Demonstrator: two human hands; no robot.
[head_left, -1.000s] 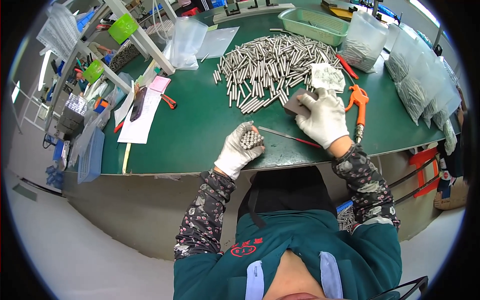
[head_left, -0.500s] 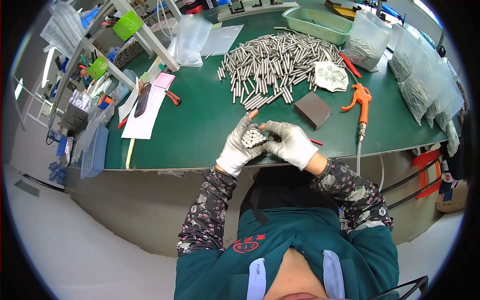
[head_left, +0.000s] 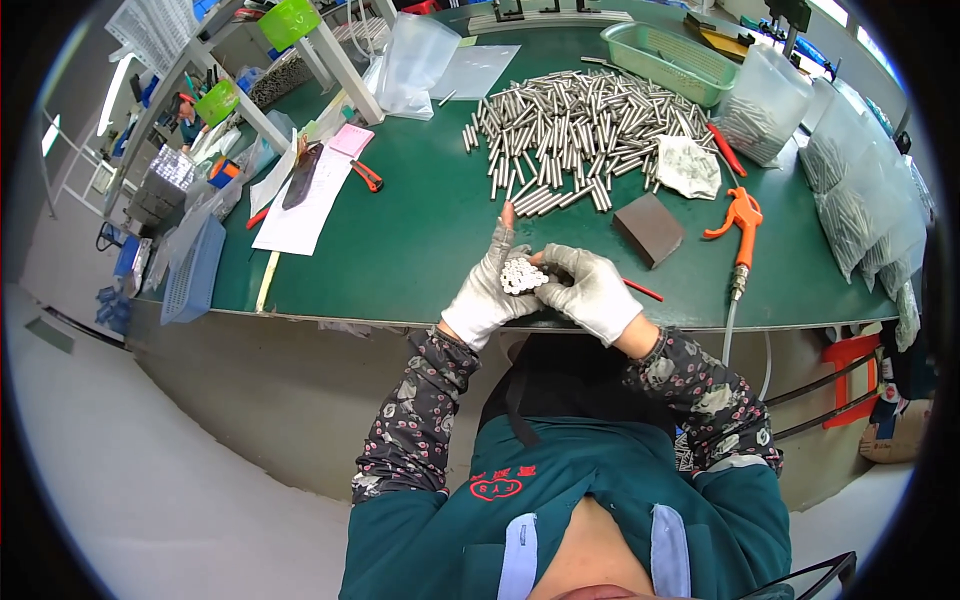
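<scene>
Head view: a green workbench (head_left: 420, 240) is shown, with a large heap of loose metal rods (head_left: 580, 125) lying well beyond the hands, toward the far edge. A brown block (head_left: 648, 228) lies just right of and beyond the hands. The left hand (head_left: 485, 290) is closed around a bundle of rods (head_left: 522, 275), held above the near bench edge with the long axis pointed roughly up at the camera (only round ends are seen). The right hand (head_left: 592, 290) is curled against the bundle from the right, apparently touching; both hands are equally near.
</scene>
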